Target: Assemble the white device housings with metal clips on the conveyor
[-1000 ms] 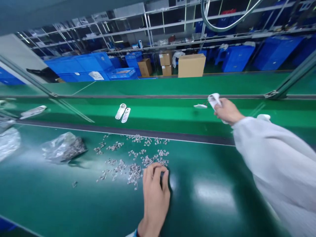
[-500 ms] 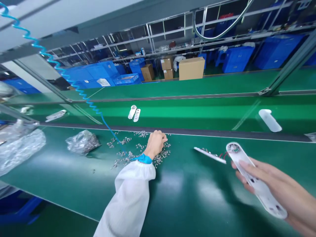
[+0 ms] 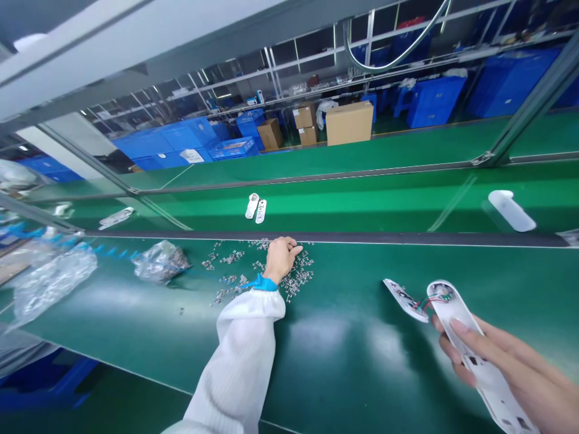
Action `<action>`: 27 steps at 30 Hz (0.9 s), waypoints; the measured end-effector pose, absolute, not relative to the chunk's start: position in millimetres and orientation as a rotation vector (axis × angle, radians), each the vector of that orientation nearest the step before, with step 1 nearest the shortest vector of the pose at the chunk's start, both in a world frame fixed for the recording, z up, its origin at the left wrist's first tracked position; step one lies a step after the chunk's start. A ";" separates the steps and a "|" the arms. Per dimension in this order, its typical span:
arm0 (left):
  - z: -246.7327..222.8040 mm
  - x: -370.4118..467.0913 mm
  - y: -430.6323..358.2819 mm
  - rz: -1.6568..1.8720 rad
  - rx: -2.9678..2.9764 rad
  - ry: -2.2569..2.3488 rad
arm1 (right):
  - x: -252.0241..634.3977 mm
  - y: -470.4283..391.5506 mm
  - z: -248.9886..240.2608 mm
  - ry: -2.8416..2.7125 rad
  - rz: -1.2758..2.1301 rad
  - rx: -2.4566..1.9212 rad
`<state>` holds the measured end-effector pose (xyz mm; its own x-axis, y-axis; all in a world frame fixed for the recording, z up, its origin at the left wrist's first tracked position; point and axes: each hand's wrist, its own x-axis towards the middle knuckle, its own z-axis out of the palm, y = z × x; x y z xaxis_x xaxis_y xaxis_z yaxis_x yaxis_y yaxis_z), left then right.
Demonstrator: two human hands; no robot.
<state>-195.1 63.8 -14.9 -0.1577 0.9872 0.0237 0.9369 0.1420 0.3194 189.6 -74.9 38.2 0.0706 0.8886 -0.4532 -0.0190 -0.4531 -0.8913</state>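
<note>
My left hand (image 3: pixel 281 259), in a white sleeve with a blue wristband (image 3: pixel 263 283), is at a scatter of small metal parts (image 3: pixel 301 274) on the green bench. Its fingers are bent together over them, and whatever is between the fingertips is hidden. At the right, my right hand (image 3: pixel 493 349) grips a long white plastic housing (image 3: pixel 461 310), its hollow side facing up. Thin red and green wires run from the housing's round end to a second white shell (image 3: pixel 404 299), which hangs beside it with small components inside.
A clear bag of parts (image 3: pixel 161 262) lies left of the scatter, with plastic sheeting (image 3: pixel 54 280) farther left. Beyond the dark bench edge (image 3: pixel 362 237), a green belt carries a pair of white shells (image 3: pixel 256 208) and another white shell (image 3: pixel 512 211). A blurred blue coiled cord (image 3: pixel 104 250) crosses at left.
The blue coiled cord has swung down from the upper left to bench level. My right hand has lowered and tilted the housing, and the wired shell has turned to show its inside.
</note>
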 end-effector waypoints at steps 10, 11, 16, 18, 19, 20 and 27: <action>14.5 -142.8 47.9 0.857 1.827 2.239 | 160.4 -25.3 52.6 -0.334 1.655 -1.129; 16.5 -128.1 38.3 0.877 1.817 2.212 | 157.1 -20.0 49.4 -0.310 1.625 -1.094; 21.8 -35.5 -29.4 0.836 1.649 1.668 | 141.5 -14.4 35.4 -0.350 1.556 -1.124; 24.8 -6.7 -52.2 0.855 1.508 1.472 | 138.2 -17.5 31.5 -0.390 1.561 -1.175; 26.9 3.0 -60.7 0.852 1.467 1.407 | 137.6 -19.2 29.8 -0.409 1.566 -1.195; 29.2 9.7 -67.3 0.847 1.446 1.362 | 137.3 -20.6 28.3 -0.425 1.570 -1.213; 36.3 14.5 -74.8 0.858 1.782 1.247 | 133.1 -29.4 23.9 -0.429 1.568 -1.232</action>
